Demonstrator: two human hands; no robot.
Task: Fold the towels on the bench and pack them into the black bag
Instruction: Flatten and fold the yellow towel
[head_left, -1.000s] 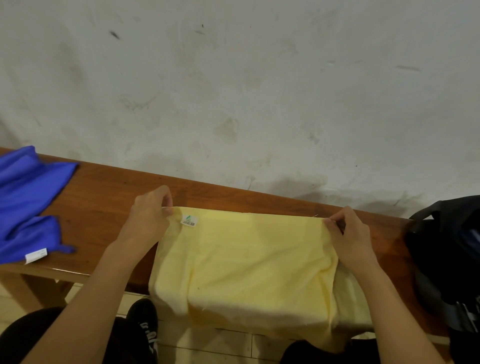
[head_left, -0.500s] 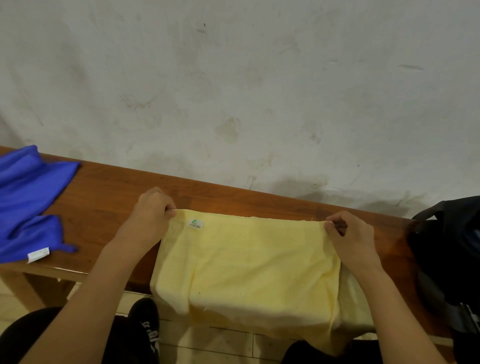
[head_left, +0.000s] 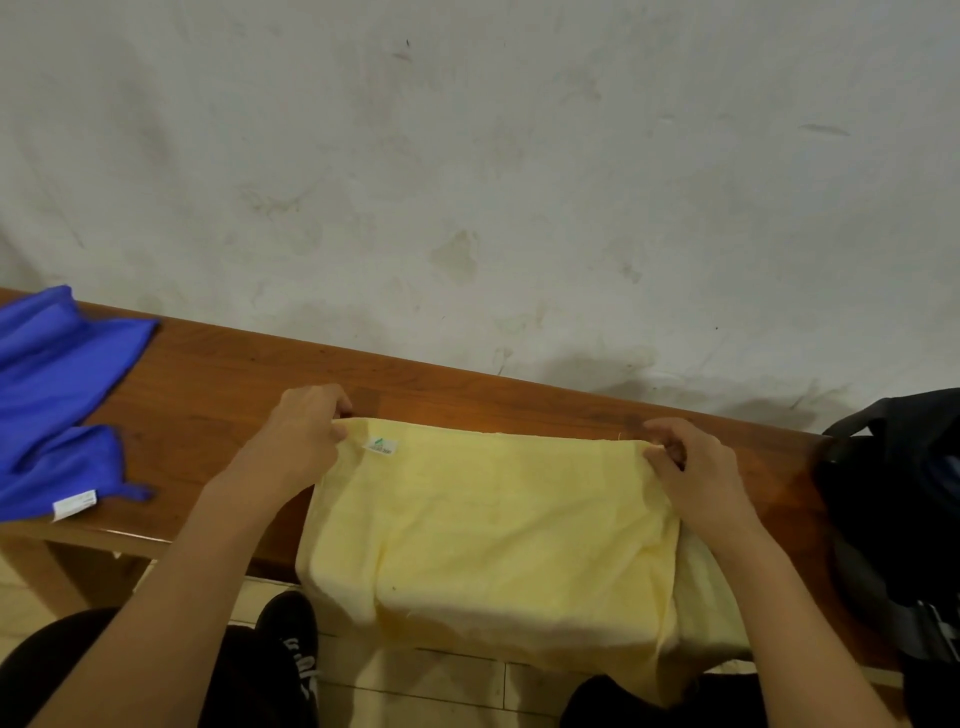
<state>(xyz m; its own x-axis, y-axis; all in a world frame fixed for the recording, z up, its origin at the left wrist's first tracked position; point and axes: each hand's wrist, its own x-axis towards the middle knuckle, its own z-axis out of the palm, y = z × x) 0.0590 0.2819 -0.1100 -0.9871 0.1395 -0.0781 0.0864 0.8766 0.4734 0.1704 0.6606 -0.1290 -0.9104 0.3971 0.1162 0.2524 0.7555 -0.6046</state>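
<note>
A pale yellow towel (head_left: 498, 525) lies across the wooden bench (head_left: 218, 395), its near part hanging over the front edge. A small white label sits near its far left corner. My left hand (head_left: 306, 436) pinches that far left corner. At the far right corner, my right hand (head_left: 691, 467) pinches the towel's edge. A blue towel (head_left: 52, 400) lies crumpled at the bench's left end. The black bag (head_left: 904, 499) stands at the right end, partly cut off by the frame.
A stained white wall (head_left: 467, 182) runs right behind the bench. Below the front edge I see tiled floor, my dark trousers and a black shoe (head_left: 291, 639). Bare wood shows between the blue towel and the yellow one.
Both hands have slid the yellow towel's far edge slightly toward me and down on the bench. The blue towel and the bag have not moved.
</note>
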